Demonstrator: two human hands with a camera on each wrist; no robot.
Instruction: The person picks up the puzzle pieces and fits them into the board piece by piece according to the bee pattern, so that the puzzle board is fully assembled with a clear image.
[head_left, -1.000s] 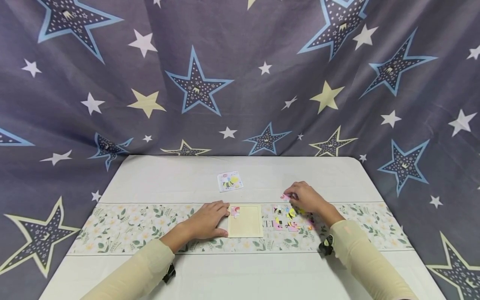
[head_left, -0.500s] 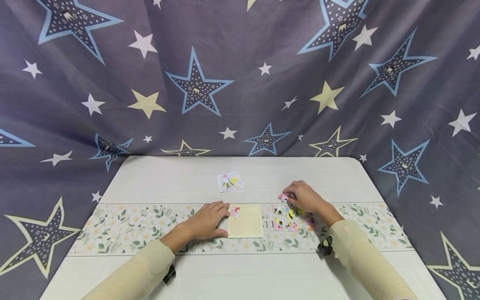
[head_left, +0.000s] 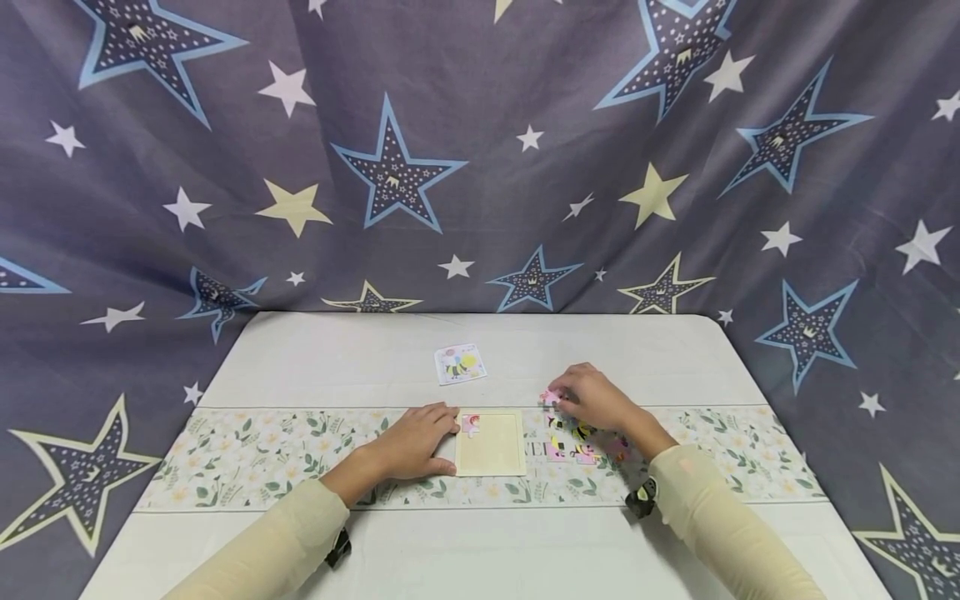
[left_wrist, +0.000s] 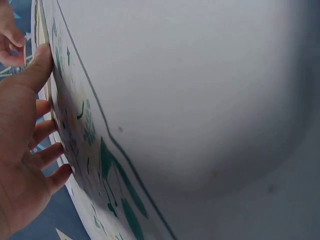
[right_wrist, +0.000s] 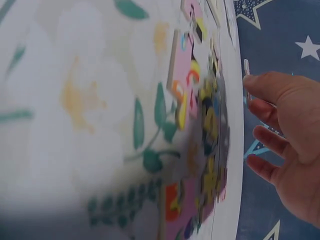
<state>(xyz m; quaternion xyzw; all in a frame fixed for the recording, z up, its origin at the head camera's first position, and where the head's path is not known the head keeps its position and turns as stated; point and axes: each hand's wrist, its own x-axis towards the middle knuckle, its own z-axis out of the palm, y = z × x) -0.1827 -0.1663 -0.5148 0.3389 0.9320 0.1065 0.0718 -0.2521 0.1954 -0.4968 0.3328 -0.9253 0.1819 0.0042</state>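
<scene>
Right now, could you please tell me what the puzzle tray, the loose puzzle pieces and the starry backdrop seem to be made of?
Puzzle tray: probably wood or board, matte, from its plain cream surface; no grain shows clearly.
Loose puzzle pieces: likely thin wood or thick board, printed on top, as their plain cut edges suggest.
Starry backdrop: matte printed fabric, given its soft folds.

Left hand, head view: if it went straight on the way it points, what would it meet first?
The left hand would likely meet the left edge of the cream tray, since its fingers appear to touch it, though depth there is hard to judge. Just inside that edge lies a puzzle piece.
</scene>
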